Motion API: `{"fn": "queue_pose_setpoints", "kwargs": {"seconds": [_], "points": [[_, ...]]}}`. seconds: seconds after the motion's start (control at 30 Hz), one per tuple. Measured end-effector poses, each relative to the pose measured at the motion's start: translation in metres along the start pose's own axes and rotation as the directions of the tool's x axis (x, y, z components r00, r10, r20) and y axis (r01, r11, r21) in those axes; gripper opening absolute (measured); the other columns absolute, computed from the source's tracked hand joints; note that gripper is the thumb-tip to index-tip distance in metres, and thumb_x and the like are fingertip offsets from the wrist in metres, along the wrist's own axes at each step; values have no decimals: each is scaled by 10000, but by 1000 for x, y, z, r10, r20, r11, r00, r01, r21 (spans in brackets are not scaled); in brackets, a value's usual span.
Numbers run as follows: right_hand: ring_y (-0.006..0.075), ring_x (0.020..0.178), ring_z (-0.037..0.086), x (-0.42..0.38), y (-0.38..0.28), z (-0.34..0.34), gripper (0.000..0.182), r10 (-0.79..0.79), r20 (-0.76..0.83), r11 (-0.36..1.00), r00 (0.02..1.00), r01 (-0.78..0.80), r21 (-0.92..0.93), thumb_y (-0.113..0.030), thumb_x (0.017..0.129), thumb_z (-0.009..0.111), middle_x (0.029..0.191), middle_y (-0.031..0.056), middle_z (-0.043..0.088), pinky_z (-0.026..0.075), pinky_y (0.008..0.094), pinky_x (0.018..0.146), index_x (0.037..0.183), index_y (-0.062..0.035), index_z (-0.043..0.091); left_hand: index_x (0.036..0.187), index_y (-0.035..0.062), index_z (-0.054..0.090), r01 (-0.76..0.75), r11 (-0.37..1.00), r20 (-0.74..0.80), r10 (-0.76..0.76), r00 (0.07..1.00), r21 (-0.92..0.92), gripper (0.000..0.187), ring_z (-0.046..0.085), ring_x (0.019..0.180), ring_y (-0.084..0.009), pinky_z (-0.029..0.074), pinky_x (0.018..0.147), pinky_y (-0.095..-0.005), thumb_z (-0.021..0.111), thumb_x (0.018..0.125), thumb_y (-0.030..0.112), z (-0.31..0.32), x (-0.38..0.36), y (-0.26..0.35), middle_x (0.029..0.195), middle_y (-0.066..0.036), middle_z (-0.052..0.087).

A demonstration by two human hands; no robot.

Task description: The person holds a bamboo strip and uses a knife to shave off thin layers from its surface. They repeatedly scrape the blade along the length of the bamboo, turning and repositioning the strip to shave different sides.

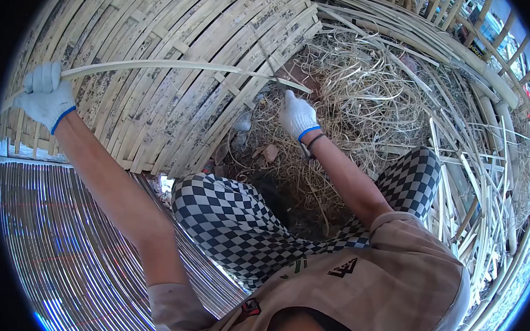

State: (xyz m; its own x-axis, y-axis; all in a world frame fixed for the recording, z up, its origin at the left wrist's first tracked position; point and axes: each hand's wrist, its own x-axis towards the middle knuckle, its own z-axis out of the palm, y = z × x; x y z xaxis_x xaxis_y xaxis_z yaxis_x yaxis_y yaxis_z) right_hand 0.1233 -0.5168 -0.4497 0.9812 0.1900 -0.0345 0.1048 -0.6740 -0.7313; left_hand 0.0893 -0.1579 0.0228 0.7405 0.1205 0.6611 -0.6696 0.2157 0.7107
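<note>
My left hand, in a white glove with a blue cuff, is closed round a long pale bamboo strip at the far left. The strip arches to the right across a woven bamboo panel and ends just above my right hand. My right hand, gloved the same way, is closed on the handle end of a thin dark blade. That blade points up and left and crosses the strip near its right end. The handle is mostly hidden in my fist.
Curly bamboo shavings cover the ground ahead and to the right. Split strips lie piled at the right, beside bamboo poles. A shiny ribbed mat is at the lower left. My checkered legs are folded in front.
</note>
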Motion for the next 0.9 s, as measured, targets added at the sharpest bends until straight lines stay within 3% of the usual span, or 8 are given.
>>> {"fn": "queue_pose_setpoints", "kwargs": {"seconds": [0.1,0.23,0.3,0.53,0.63,0.67,0.77,0.9], "points": [[456,861,727,-4,-17,-9,283,-219,-72,976,973,219,-2,-242,959,606,901,235,743,571,541,737,1127,-21,554,587,188,279,-11,1000,-15,11,1000,23,768,122,476,-140,130,450,-301,167,953,854,7,-3,3,530,31,170],[471,935,708,19,75,38,270,141,-19,988,990,-140,69,-221,987,550,996,294,722,560,565,799,1185,-38,577,578,191,270,-36,994,-99,46,994,100,771,132,470,-139,121,450,-304,161,952,856,16,-8,0,524,30,172],[466,1017,699,25,110,36,291,197,81,980,977,-194,-52,-210,974,549,1063,335,701,557,560,846,1188,-20,602,578,192,272,14,1000,68,-13,998,-10,773,135,467,-138,121,451,-306,161,946,863,11,-8,4,522,30,174],[432,845,725,10,18,11,219,-109,-153,993,982,115,34,-254,994,566,833,238,723,558,564,728,1097,-61,554,570,198,273,49,996,122,-39,992,-81,783,143,450,-129,128,449,-301,182,916,894,7,17,9,507,36,178],[434,807,711,9,32,21,200,-128,-184,989,975,140,57,-261,1007,549,778,239,697,535,583,694,1070,-73,519,567,198,274,55,996,135,-45,990,-73,788,141,449,-128,129,448,-302,188,903,905,15,17,13,507,39,179],[458,788,702,4,51,27,188,-99,-149,994,984,105,32,-229,1018,524,827,233,712,548,561,696,1135,-83,544,566,198,274,51,996,129,-42,991,-68,789,140,449,-127,129,448,-302,189,899,908,16,16,12,507,39,179],[455,1057,702,14,155,72,304,349,107,936,931,-352,13,-185,942,568,1118,320,705,560,538,904,1181,-19,655,567,199,275,42,998,130,-36,991,-46,790,138,449,-124,127,447,-302,188,893,913,17,10,9,505,40,177],[468,1032,709,12,130,72,309,331,66,943,941,-332,-10,-213,939,581,1060,293,731,570,529,908,1136,13,658,575,199,277,29,999,149,-24,989,-31,787,136,451,-122,125,448,-298,181,896,910,17,3,9,506,39,173]]}}
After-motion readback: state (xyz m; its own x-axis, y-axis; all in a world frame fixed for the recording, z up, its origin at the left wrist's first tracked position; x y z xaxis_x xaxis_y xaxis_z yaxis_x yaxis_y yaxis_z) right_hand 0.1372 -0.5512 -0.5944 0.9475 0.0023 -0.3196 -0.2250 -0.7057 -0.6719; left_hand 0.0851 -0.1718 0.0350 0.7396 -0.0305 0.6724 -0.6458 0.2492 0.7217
